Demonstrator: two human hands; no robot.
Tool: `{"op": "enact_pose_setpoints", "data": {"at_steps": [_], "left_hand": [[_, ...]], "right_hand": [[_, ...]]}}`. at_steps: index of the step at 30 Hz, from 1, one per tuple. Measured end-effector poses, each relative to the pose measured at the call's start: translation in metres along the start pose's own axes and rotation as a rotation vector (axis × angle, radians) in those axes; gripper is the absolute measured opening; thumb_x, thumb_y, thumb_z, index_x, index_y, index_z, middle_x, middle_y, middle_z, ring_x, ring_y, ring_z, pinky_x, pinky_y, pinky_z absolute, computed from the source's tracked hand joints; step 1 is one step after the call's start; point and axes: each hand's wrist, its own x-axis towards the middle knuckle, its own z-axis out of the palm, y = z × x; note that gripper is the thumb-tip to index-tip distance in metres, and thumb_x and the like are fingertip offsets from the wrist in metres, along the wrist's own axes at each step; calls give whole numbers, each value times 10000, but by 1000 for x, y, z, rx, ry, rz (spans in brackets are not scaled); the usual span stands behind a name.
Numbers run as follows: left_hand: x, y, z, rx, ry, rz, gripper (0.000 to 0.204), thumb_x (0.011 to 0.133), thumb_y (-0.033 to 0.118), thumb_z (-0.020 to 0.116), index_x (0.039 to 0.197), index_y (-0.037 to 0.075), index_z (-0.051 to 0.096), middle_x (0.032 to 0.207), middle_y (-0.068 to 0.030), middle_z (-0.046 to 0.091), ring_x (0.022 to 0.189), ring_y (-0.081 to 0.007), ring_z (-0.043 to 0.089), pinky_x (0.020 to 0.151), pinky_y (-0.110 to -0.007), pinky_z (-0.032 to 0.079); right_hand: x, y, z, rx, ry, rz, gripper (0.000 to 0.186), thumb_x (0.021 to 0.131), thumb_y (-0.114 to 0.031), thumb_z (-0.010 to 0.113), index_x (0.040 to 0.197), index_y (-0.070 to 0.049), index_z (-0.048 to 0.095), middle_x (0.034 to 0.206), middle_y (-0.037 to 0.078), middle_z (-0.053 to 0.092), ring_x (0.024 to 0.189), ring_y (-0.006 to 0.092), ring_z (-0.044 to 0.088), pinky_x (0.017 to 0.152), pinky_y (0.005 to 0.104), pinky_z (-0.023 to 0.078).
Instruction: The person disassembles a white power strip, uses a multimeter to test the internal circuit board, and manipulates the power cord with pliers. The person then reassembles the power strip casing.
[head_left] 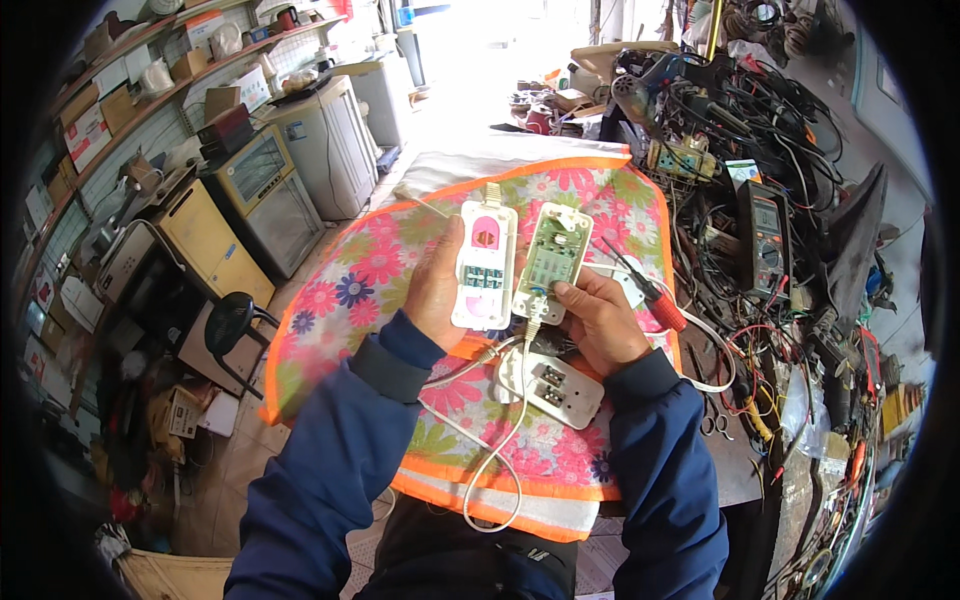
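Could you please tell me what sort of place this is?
Probably an electrical repair shop: a circuit board shows in the right hand, and a multimeter and many tangled cables are at the right.

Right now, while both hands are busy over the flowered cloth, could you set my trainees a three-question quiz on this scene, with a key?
1. Which hand holds the white shell with the large green circuit board showing?
2. True or false: the red-handled screwdriver is held by neither hand.
3. Choose the pattern on the orange-edged cloth: A stripes; B flowers; C checks.

Key: 1. The right hand; 2. True; 3. B.
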Motion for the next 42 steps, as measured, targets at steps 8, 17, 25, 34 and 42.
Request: {"op": "enact_pose_setpoints", "data": {"at_steps": [8, 17, 25, 34, 42], "left_hand": [[-2, 2, 0, 0, -14, -8, 635, 1033, 575, 439, 1335, 36, 584, 1122, -112, 706, 971, -203, 701, 818, -340, 581], [-3, 2, 0, 6, -13, -2, 639, 1033, 572, 443, 1344, 30, 574, 1143, -122, 701, 998, -213, 700, 829, -345, 584], [-4, 2, 3, 13, -1, 0, 643, 1033, 573, 443, 1348, 29, 577, 1133, -115, 703, 987, -207, 699, 825, -341, 584], [-3, 2, 3, 54, -3, 9, 639, 1029, 577, 449, 1335, 35, 588, 1110, -110, 708, 960, -198, 702, 785, -327, 584], [-3, 1, 3, 20, 34, -1, 636, 1025, 570, 467, 1324, 22, 592, 1105, -115, 711, 954, -206, 709, 778, -338, 590]], "right_hand": [[1, 2, -2, -28, 5, 21, 314, 1039, -71, 471, 1323, 46, 535, 1264, 125, 649, 1130, 222, 647, 1008, 380, 514], [1, 1, -1, -50, 11, 8, 329, 1035, -79, 479, 1343, 29, 524, 1263, 120, 648, 1114, 214, 651, 999, 373, 518], [0, 0, 1, -39, 19, 15, 331, 1035, -78, 478, 1340, 43, 529, 1266, 127, 648, 1124, 218, 649, 1000, 375, 520], [2, 5, -4, -30, 19, 13, 315, 1035, -75, 484, 1313, 62, 545, 1237, 142, 657, 1105, 231, 655, 991, 371, 523], [0, 2, -1, -47, 38, 19, 311, 1032, -85, 489, 1308, 47, 543, 1217, 129, 660, 1098, 222, 655, 991, 365, 522]]}}
